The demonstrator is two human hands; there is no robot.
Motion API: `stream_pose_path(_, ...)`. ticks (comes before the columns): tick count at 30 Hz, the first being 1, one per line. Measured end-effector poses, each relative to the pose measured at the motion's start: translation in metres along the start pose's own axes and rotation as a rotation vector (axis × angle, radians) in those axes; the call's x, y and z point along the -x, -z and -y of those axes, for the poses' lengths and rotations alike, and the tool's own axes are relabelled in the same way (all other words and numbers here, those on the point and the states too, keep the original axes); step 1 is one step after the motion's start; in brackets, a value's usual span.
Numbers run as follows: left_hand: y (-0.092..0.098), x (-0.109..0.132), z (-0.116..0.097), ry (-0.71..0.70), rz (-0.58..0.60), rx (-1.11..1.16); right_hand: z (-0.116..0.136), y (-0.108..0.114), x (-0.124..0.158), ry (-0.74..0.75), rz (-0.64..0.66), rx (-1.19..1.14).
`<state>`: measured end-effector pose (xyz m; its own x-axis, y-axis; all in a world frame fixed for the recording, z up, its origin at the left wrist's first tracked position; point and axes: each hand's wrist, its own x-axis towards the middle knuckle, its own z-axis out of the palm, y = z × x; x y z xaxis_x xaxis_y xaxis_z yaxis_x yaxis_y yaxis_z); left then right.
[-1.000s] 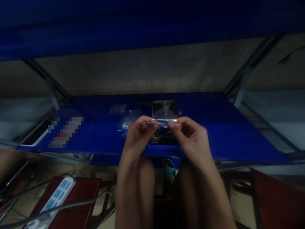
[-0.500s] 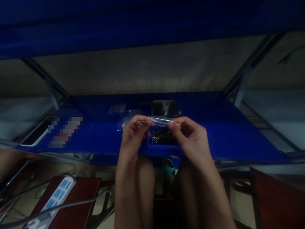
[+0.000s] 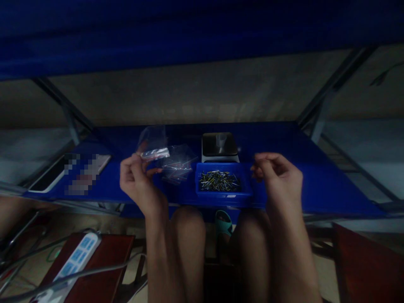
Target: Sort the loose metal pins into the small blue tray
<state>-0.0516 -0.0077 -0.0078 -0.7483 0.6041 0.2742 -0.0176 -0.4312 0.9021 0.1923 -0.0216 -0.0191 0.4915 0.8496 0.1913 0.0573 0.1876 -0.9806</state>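
Observation:
My left hand is closed on a small clear zip bag, pinched by the edge with thumb and forefinger over the left part of the table. Just right of it lies a loose pile of clear zip bags. A blue tray of thin metal pins, silver and yellowish, sits at the table's front edge between my hands. My right hand hovers right of the tray, its fingers curled together with nothing visible in them.
Behind the tray stands a small scale with a clear cup on its dark plate. A phone-like device lies at the left. A blue shelf spans overhead. A power strip rests on a stool at lower left.
My hands have moved apart from over the tray. The left went left with the zip bag; the right let go of it and moved right, uncovering the tray of pins.

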Motion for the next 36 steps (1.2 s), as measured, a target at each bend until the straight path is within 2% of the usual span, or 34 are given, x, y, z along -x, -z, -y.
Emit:
stream_pose_path(3,0.002,-0.002,0.009,-0.053,0.077,-0.201,0.001,-0.002,0.002,-0.003,0.026,-0.009)
stream_pose_path(7,0.011,-0.006,0.028,-0.088,0.289,-0.846,0.001,-0.003,0.002,-0.014,0.023,-0.023)
stream_pose_path(9,0.014,-0.007,0.033,-0.115,0.311,-1.045,0.001,-0.002,0.002,-0.022,0.013,-0.027)
stream_pose_path(13,0.015,-0.007,0.028,-0.3,0.178,-1.025,0.001,0.001,0.001,-0.03,-0.001,-0.027)
stream_pose_path(16,0.01,-0.006,0.022,-0.443,0.217,-0.911,0.001,0.002,0.001,-0.036,-0.014,-0.016)
stream_pose_path(19,0.003,-0.002,0.025,-0.473,0.413,-0.905,0.002,0.001,0.002,-0.041,-0.018,-0.005)
stream_pose_path(21,0.002,0.001,0.033,-0.361,0.63,-1.03,0.003,0.0,0.002,-0.043,-0.019,0.001)
stream_pose_path(23,0.003,0.004,0.042,-0.177,0.877,-1.213,0.003,0.0,0.002,-0.038,-0.021,0.013)
stream_pose_path(24,0.004,0.005,0.046,-0.111,0.963,-1.279,0.002,0.001,0.002,-0.03,-0.025,0.028)
stream_pose_path(25,0.005,0.005,0.048,-0.088,1.0,-1.311,0.001,0.001,0.001,-0.015,-0.028,0.061)
stream_pose_path(27,0.005,0.006,0.047,-0.151,0.959,-1.294,-0.001,0.004,0.0,0.032,-0.032,0.216)
stream_pose_path(31,-0.004,0.01,0.028,-0.379,0.713,-1.1,-0.007,0.008,-0.001,0.078,0.008,0.704)
stream_pose_path(32,-0.007,0.012,0.023,-0.368,0.662,-1.07,-0.009,0.009,-0.001,0.066,0.034,0.793)
stream_pose_path(34,-0.011,0.019,0.014,-0.26,0.613,-1.092,-0.011,0.008,0.0,0.01,0.114,0.924)
stream_pose_path(36,-0.013,0.026,0.01,-0.133,0.656,-1.182,-0.014,0.007,0.003,-0.065,0.216,1.028)
